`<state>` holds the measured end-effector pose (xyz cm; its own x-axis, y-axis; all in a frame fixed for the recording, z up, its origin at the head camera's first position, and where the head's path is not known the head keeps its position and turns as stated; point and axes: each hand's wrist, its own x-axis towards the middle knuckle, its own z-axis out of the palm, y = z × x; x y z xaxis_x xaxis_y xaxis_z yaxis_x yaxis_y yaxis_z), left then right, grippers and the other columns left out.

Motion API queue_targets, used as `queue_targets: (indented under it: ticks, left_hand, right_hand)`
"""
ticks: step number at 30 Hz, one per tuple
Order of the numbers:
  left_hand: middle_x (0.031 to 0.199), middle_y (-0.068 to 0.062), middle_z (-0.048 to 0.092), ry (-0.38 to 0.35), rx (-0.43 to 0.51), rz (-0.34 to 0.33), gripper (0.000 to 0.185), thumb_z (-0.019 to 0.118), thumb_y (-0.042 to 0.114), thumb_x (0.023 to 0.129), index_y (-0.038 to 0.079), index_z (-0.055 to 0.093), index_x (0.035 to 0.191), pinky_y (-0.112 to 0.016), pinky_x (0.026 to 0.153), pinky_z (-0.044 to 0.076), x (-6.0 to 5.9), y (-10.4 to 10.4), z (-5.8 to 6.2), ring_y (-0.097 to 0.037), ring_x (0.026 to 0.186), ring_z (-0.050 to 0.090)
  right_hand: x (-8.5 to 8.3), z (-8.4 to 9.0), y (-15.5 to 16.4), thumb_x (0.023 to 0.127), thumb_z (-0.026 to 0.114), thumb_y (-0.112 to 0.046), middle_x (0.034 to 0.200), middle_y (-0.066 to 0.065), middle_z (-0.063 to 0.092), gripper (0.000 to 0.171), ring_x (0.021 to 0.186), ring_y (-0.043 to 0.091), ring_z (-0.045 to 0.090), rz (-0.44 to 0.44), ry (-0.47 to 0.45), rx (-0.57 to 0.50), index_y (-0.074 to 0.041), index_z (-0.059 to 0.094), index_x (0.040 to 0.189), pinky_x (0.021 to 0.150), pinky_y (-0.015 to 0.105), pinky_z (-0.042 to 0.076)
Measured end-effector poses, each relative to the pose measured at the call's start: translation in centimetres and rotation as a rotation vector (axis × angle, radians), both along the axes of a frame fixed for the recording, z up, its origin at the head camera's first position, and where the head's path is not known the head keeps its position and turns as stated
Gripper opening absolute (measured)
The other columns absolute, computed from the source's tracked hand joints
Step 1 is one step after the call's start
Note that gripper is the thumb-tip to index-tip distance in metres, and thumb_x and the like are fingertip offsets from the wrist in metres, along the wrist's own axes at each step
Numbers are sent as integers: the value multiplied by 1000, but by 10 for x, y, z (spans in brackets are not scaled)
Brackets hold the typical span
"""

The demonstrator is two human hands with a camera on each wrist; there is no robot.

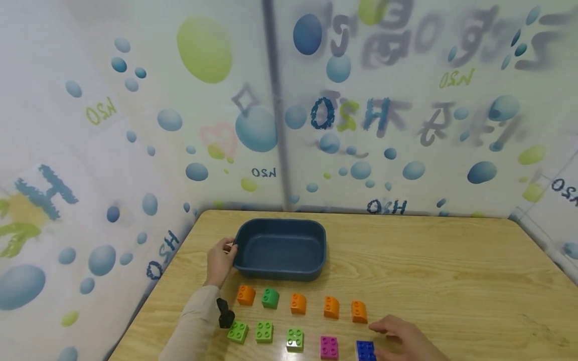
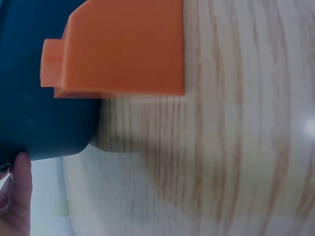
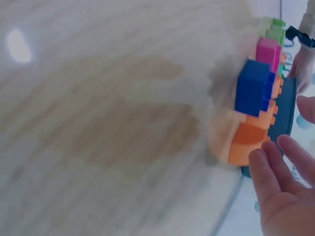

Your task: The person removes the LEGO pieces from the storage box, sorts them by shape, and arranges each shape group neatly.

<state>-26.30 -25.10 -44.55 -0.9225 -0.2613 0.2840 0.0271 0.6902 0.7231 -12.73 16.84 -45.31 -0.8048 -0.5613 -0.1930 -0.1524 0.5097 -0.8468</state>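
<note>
One dark blue rectangular plastic tub, frame centre, long axis left-right; left hand grips its left rim; right hand open beside blue brick.

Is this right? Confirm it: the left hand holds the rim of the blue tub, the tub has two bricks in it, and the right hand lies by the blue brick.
One thing is wrong: the blue tub is empty, as the head view shows. The bricks lie on the table in front of it. The rest stands: the left hand holds its rim and the right hand lies by the blue brick.
</note>
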Motion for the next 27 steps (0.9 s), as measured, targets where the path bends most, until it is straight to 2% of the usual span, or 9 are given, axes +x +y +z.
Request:
queue_targets:
  ticks: [6, 12, 16, 23, 27]
  left_hand:
    - [79, -15, 59, 2, 22, 7, 22, 59, 9, 84, 0, 61, 104, -27, 54, 43, 0, -5, -2, -23, 67, 54]
    - [82, -15, 60, 3, 62, 10, 23, 59, 11, 84, 2, 62, 106, -28, 57, 44, 3, -12, -4, -26, 72, 57]
    - [88, -17, 60, -21, 104, 11, 25, 58, 13, 85, 2, 61, 108, -30, 61, 46, 5, -14, -2, -27, 77, 58]
    - [95, -18, 57, -83, 203, 22, 32, 58, 18, 85, 1, 58, 112, -27, 64, 43, 2, -18, 3, -28, 84, 55]
    - [113, -20, 49, -95, 269, 43, 40, 56, 22, 87, 0, 50, 120, -37, 80, 40, 0, -18, 12, -31, 101, 45]
  right_hand:
    - [-3, 7, 5, 84, 60, -22, 107, 13, 55, 36, 95, 25, 53, -32, 75, -49, 1, 55, 112, 75, 39, 46]
    - [-5, 16, 8, 86, 58, -24, 108, 15, 54, 37, 96, 29, 54, -78, 174, -72, 1, 53, 112, 74, 37, 47]
    - [-5, 21, 9, 85, 58, -25, 107, 14, 54, 37, 96, 24, 55, -126, 249, -73, 1, 54, 112, 75, 38, 47]
    - [-16, 29, 8, 83, 62, -19, 100, 10, 58, 29, 93, 9, 55, -196, 478, -93, -3, 58, 107, 71, 36, 49]
    - [-28, 38, 8, 83, 62, -17, 102, 8, 58, 28, 93, 9, 56, -266, 483, -102, -4, 59, 107, 73, 33, 48]
